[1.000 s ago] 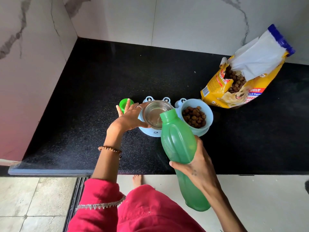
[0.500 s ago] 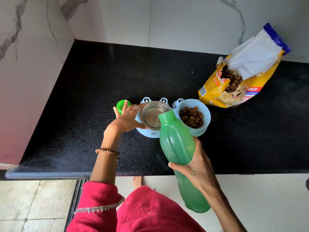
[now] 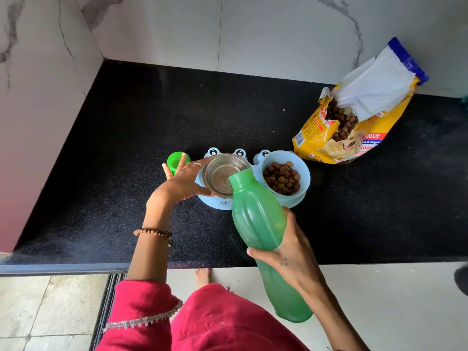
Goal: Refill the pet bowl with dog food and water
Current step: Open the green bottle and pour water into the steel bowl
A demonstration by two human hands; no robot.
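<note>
two hands share it: right hand [image 3: 291, 252] grips the tilted green bottle [image 3: 258, 224]; left hand [image 3: 182, 182], fingers spread, steadies the steel bowl [image 3: 222, 174]. pour slowly, mouth over centre.

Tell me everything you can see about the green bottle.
The green bottle looks like translucent plastic, tall, with a moulded panel down its side and a narrower neck. It is uncapped and tipped forward, its mouth over the steel bowl. The right hand grips its middle; its base hangs out past the counter edge.
</note>
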